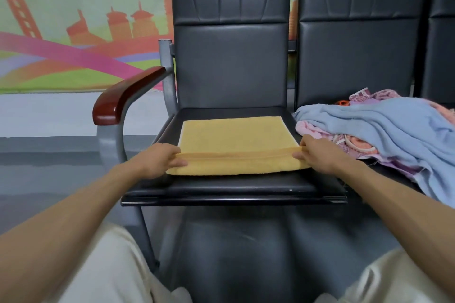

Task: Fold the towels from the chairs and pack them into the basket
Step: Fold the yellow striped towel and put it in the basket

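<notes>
A yellow towel [234,138] lies folded flat on the black seat of the middle chair [231,187]. Its near edge is raised into a fold. My left hand [157,158] pinches the near left corner of that fold. My right hand [317,152] pinches the near right corner. A pile of unfolded towels lies on the chair to the right, with a light blue towel [384,130] on top and pink and orange ones [344,142] under it. No basket is in view.
The middle chair has a red-brown wooden armrest [123,96] on a grey metal frame at its left. A third black chair [440,32] shows at the far right edge. Behind is a wall with a colourful mural [73,44]. My knees in light trousers [110,265] fill the bottom.
</notes>
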A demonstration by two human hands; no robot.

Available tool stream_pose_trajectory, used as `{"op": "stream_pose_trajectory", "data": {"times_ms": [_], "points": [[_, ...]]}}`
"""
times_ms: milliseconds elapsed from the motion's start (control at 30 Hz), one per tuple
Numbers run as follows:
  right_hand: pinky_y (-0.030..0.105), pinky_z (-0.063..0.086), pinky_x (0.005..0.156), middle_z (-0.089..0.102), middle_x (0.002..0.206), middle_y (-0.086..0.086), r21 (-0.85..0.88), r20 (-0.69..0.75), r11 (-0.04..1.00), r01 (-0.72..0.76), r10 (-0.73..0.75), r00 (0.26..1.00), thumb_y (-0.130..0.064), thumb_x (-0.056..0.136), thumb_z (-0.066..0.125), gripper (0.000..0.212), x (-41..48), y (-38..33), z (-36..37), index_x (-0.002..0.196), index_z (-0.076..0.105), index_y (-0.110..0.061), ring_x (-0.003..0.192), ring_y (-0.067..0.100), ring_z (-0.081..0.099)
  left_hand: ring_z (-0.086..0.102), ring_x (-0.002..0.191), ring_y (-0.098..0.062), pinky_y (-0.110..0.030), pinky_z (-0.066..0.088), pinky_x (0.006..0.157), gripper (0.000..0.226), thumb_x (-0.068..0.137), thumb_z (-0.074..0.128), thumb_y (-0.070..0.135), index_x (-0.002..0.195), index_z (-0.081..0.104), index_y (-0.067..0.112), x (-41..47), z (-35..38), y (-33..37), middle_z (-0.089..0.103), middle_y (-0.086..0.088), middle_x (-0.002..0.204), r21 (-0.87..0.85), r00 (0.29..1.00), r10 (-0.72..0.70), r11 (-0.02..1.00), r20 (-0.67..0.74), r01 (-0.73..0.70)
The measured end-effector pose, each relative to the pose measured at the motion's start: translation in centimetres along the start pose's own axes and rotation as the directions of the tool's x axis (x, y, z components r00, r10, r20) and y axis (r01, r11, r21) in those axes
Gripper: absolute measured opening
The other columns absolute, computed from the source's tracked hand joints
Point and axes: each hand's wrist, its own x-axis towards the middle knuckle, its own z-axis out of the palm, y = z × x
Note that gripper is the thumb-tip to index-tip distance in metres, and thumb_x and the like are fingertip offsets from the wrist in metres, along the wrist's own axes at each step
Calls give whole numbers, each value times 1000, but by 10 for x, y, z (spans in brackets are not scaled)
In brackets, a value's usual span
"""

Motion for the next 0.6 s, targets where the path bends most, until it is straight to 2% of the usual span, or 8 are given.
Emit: {"op": "stream_pose_trajectory", "data": {"times_ms": [67, 133, 233, 300, 400, 500, 600], "points": [[31, 35, 72, 55, 109, 6, 57, 56, 998, -12, 9, 998, -29, 95, 56, 19, -5, 2, -2, 107, 49, -15, 92, 21, 49, 43, 60, -13, -24, 32, 57, 35, 90, 62, 38, 66, 52, 15, -9, -3, 2, 48, 2, 63, -215, 997, 1, 977, -76, -18], [26, 36, 64, 60, 106, 6, 95, 54, 995, 1, -6, 999, -22, 89, 66, 18, -11, 1, -9, 97, 51, -19, 87, 18, 51, 45, 63, -11, -19, 33, 58, 26, 90, 66, 30, 69, 62, 15, -15, -6, 3, 53, 3, 65, -365, 990, -4, 930, -143, -49], [15, 32, 44, 61, 89, 2, 181, 101, 984, -6, -12, 995, -14, 74, 80, 25, -19, -4, -24, 88, 60, -13, 65, 8, 52, 46, 72, -14, -26, 34, 66, 21, 94, 61, 23, 80, 66, 7, -21, -9, 1, 54, -3, 75, -513, 985, -50, 858, -163, -41], [12, 31, 33, 57, 79, 0, 257, 207, 966, -42, -13, 978, -10, 71, 83, 27, -26, -8, -33, 86, 60, -11, 48, 5, 49, 46, 77, -16, -29, 34, 69, 24, 97, 56, 20, 87, 63, -1, -23, -10, 0, 54, -6, 80, -564, 987, -88, 826, -136, -4], [9, 32, 33, 57, 66, 1, 434, 342, 890, -140, -19, 939, -2, 73, 80, 23, -34, -9, -44, 90, 63, -2, 39, 2, 50, 50, 80, -17, -30, 38, 72, 24, 99, 50, 19, 91, 61, -1, -21, -10, 3, 57, -6, 84, -661, 984, -144, 750, -100, 42], [10, 35, 36, 54, 42, -7, 628, 341, 749, -211, -22, 940, 1, 80, 73, 9, -33, -6, -54, 82, 64, 2, 35, 1, 49, 55, 84, -17, -30, 41, 75, 21, 101, 48, 20, 93, 63, 8, -11, -9, 4, 62, -4, 89, -703, 969, -207, 709, -135, 54], [11, 42, 46, 61, 53, -7, 757, 239, 633, -165, -33, 970, -5, 77, 76, 13, -17, -3, -50, 72, 63, -5, 53, 6, 57, 55, 92, -17, -31, 41, 81, 17, 100, 48, 17, 102, 63, 10, 3, -7, 0, 63, -4, 99, -627, 948, -243, 776, -204, 64]]}}
